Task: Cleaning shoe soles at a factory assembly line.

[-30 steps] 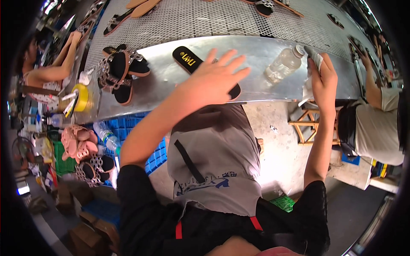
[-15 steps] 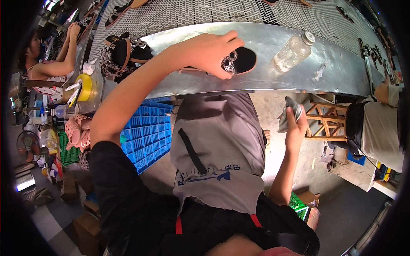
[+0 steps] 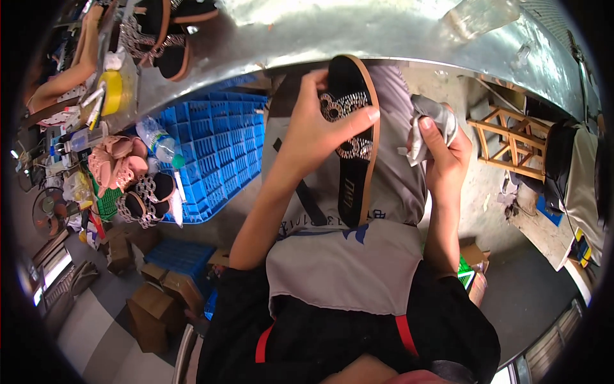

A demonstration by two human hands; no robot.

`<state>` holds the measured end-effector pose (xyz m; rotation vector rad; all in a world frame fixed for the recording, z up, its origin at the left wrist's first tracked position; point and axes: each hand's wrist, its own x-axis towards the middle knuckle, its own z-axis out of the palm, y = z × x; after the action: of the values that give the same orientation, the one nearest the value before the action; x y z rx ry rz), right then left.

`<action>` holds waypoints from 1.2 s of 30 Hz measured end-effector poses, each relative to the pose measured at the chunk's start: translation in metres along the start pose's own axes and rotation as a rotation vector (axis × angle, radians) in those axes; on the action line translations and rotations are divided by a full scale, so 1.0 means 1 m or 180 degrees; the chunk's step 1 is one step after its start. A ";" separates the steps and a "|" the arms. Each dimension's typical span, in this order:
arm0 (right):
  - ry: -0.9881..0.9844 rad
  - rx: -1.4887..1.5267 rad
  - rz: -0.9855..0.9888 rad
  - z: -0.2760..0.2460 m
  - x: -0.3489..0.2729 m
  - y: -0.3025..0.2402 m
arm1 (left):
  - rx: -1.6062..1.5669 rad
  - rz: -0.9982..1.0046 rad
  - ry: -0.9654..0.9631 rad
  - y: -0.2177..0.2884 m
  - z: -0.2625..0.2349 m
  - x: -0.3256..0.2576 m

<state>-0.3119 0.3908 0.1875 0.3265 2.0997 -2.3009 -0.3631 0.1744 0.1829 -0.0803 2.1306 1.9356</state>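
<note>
The bench (image 3: 307, 35) spans the frame's top, sandals (image 3: 153, 22) on it at upper left, a bottle (image 3: 483, 19) at upper right. Centre: a slide sandal (image 3: 355, 146) over the apron (image 3: 345, 275), cloth (image 3: 435, 110) to its right; crate (image 3: 220, 150) left, stool (image 3: 515, 169) right.

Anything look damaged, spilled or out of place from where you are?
No clear damage shows on the sandal in the left hand, and no spill is visible. The green-capped bottle looks slightly odd, lying on its side near the pink sandals.
</note>
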 end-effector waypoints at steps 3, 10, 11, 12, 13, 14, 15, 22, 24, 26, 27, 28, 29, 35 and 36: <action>-0.0049 -0.0058 0.0173 0.016 -0.004 0.008 | -0.0136 -0.0300 0.0035 -0.011 0.005 -0.003; -0.0371 -0.1367 -0.0781 0.027 0.007 0.011 | -0.0287 -0.0528 0.0035 -0.017 0.008 -0.003; -0.0434 -0.1572 -0.1002 0.028 0.009 0.011 | -0.0521 -0.0682 -0.0066 -0.011 0.004 -0.003; -0.0504 -0.1776 -0.1226 0.029 0.012 0.010 | -0.0545 -0.0719 -0.0079 -0.010 0.002 -0.003; -0.0512 -0.1798 -0.1189 0.030 0.013 0.007 | -0.0669 -0.0780 -0.0163 -0.009 -0.001 -0.003; -0.0587 -0.1901 -0.1221 0.030 0.013 0.003 | -0.0802 -0.0841 -0.0240 -0.009 -0.001 -0.003; -0.0669 -0.2002 -0.1256 0.031 0.015 0.000 | -0.0835 -0.0874 -0.0235 -0.010 -0.001 -0.002; -0.0972 -0.2074 -0.1253 0.020 0.030 0.001 | -0.0026 -0.0503 -0.0074 0.003 0.001 -0.009; -0.0981 -0.2037 -0.1372 0.020 0.031 -0.001 | 0.0132 -0.0450 -0.0019 0.008 0.000 -0.011; -0.0871 -0.1916 -0.1453 0.018 0.028 -0.004 | 0.0931 0.0430 0.0205 0.015 -0.005 -0.016; -0.0725 -0.1792 -0.1493 0.016 0.024 -0.005 | 0.0948 0.0779 0.0441 0.027 -0.008 -0.018; -0.0710 -0.1780 -0.1516 0.015 0.019 -0.007 | 0.1152 0.1141 0.0467 0.041 -0.013 -0.013; -0.0376 -0.1464 -0.1218 0.016 0.014 -0.009 | 0.1345 0.1269 0.0420 0.053 -0.018 -0.006; 0.0271 -0.1237 -0.0835 0.014 0.029 -0.012 | 0.2288 0.1131 -0.0889 0.116 -0.027 0.088; 0.0176 -0.1324 -0.0751 0.016 0.032 -0.014 | 0.2337 0.1248 -0.1334 0.118 -0.031 0.107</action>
<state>-0.3472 0.3805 0.1979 0.1391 2.6950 -1.8956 -0.4963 0.1711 0.2758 0.8477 2.5017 1.0522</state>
